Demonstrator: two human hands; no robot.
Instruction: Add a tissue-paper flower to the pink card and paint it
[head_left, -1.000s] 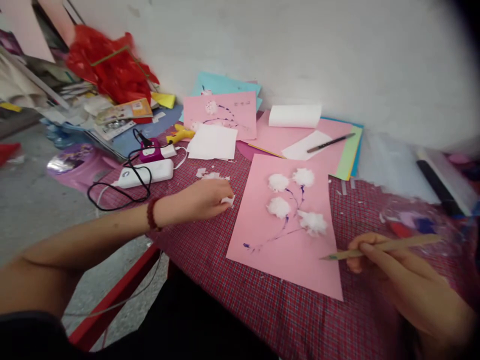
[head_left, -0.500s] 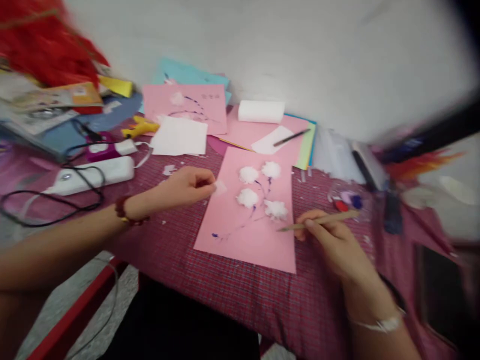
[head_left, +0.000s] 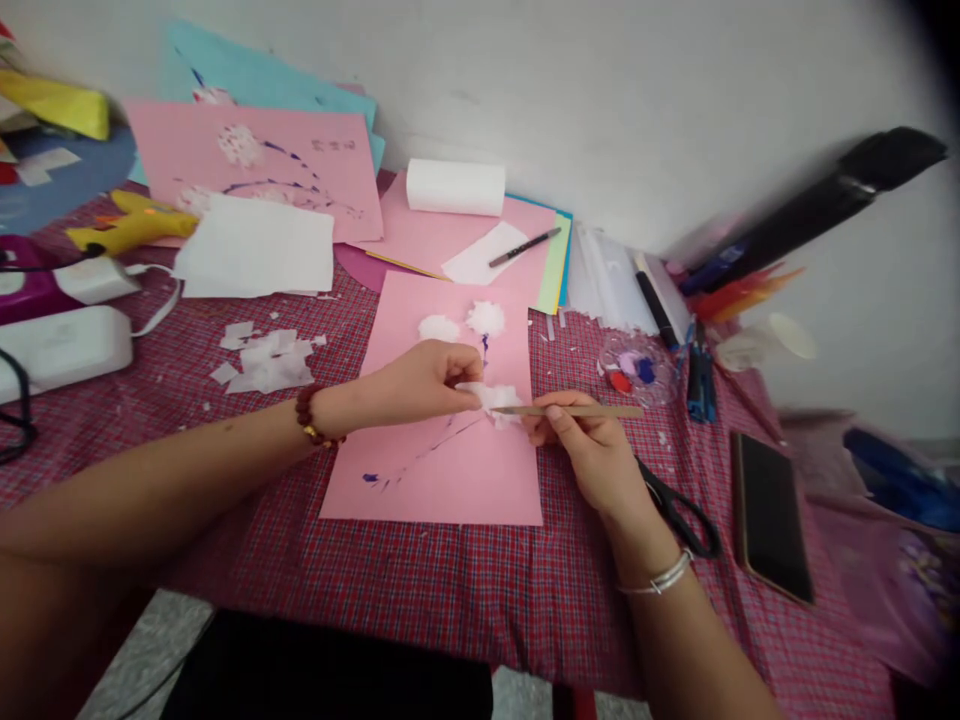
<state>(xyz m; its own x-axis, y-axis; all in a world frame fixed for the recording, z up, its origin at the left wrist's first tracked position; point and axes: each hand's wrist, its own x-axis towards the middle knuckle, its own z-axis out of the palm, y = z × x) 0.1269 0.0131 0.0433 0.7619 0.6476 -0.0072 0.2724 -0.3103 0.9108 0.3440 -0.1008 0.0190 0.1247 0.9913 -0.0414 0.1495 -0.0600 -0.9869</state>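
Observation:
A pink sheet of paper [head_left: 442, 480] lies on the table with white ruffled paper flowers [head_left: 485, 317] and dark blue painted stem marks on it. My left hand [head_left: 431, 385] is closed, thumb and finger pinching a small piece of thin white paper [head_left: 480, 392] over the lower right flower [head_left: 507, 402]. Where piece and flower part is hard to tell. My right hand [head_left: 589, 440] grips a tan pointed stick [head_left: 592, 411] held nearly level, its tip at the white paper beside my left fingertips. My left hand hides part of the sheet, including another flower.
Torn white paper squares [head_left: 270, 362] and a white sheet stack [head_left: 259, 245] lie left, near a yellow glue gun [head_left: 131, 222] and power strip [head_left: 67, 350]. At right are scissors [head_left: 686, 515], a phone [head_left: 772, 515] and a clear paint dish [head_left: 637, 370]. A white roll [head_left: 456, 187] lies behind.
My left hand has moved right, from the sheet's left edge to the lower right flower, carrying the paper piece. The stick's tip now meets the white paper. The view has shifted right.

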